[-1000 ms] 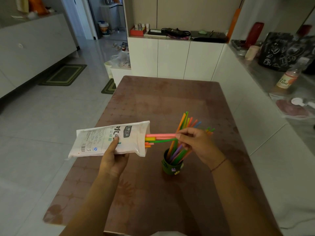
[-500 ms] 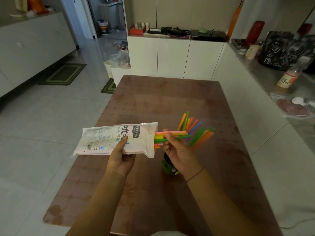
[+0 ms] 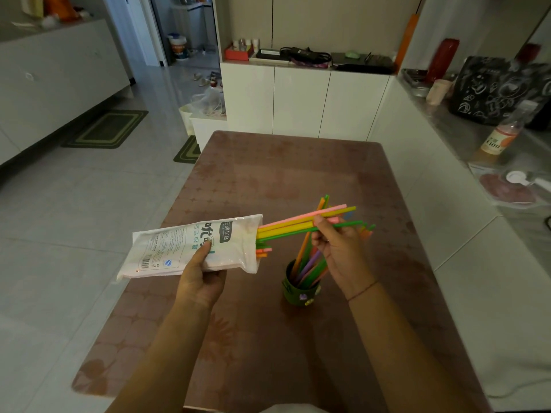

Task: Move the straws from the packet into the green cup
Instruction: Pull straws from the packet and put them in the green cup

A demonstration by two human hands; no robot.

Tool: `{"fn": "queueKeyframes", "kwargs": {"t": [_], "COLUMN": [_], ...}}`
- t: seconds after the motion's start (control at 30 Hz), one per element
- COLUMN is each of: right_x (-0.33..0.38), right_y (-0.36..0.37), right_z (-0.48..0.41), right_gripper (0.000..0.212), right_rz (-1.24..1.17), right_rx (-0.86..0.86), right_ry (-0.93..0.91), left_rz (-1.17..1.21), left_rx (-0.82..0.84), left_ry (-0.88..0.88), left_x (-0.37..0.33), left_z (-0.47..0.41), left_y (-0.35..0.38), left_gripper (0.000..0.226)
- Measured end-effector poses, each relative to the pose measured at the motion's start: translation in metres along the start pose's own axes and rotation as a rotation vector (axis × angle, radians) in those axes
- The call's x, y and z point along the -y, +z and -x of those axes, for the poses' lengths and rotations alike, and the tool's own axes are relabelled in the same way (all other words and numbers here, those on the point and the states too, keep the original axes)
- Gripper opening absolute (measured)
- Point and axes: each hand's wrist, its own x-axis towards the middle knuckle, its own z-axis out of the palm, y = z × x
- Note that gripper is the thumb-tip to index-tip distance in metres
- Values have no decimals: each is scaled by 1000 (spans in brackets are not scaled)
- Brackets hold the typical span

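Observation:
My left hand (image 3: 200, 275) grips a white plastic straw packet (image 3: 190, 245) from below, holding it level above the brown table (image 3: 268, 174) with its open end to the right. A few straws (image 3: 286, 226), pink, yellow and green, stick halfway out of that end. My right hand (image 3: 337, 248) pinches them near their middle. A few short orange and pink straw ends show at the packet mouth. Below my right hand stands the green cup (image 3: 299, 292), holding several coloured straws that lean up and to the right.
A white cabinet (image 3: 301, 99) with clutter on top stands beyond the table's far edge. On the right runs a grey counter (image 3: 477, 138) with a bottle (image 3: 501, 135) and a black patterned bag (image 3: 495, 87). Tiled floor with green mats lies to the left.
My right hand has pulled a few straws further out of the packet, to the right and slightly up. The packet has shifted a little to the right.

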Motion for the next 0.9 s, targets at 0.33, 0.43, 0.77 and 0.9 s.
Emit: {"fn": "queueKeyframes", "kwargs": {"t": [0.33,0.43,0.77,0.9], "right_x": [-10,-14,9,11], "right_y": [11,11,-13,-18], "right_z": [16,16,-5,-6], "right_gripper": [13,9,29,25], "right_rz": [89,133,214,231], "right_rx": [168,128,-2,-7], "right_ry": [49,28,-114,-120], "left_rz": [-49,-55,-9,-5], "left_rx": [36,38,-10,-17], "left_ry": [-17,-19,-1,-5], "left_x": [12,12,-7,-6], "left_z": [6,6,-5,-6], "left_y": [5,4,-11,-12], "left_gripper": [53,52,45,40]}}
